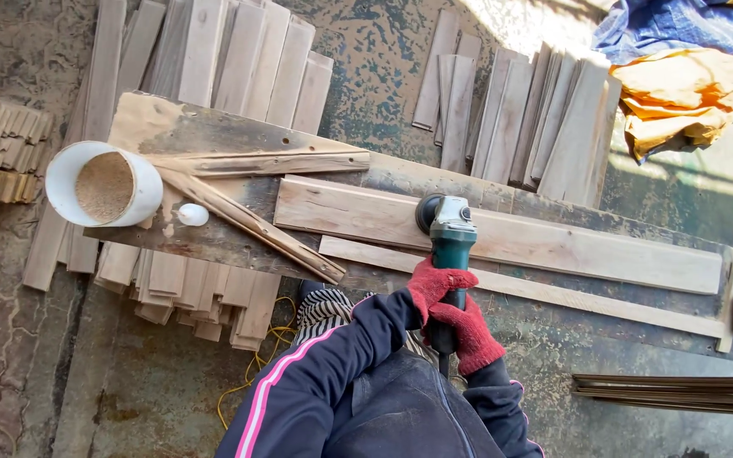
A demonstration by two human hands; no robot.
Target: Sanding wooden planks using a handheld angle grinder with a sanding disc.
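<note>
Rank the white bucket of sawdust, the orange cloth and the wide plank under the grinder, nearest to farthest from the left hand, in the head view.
1. wide plank, just beyond the left hand
2. orange cloth, far upper right
3. white bucket, far left, roughly as distant as the cloth; too close to call

Bright sunlight, glare top right; sharp, edges slightly distorted.

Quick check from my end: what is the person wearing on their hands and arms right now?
Both hands wear red knitted work gloves: the left hand and the right hand. The gloves cover the fingers fully and look fuzzy and worn. Both arms are in dark navy jacket sleeves; the left sleeve carries a pink stripe edged with white along its length, and the right sleeve shows a trace of the same pink trim.
</note>
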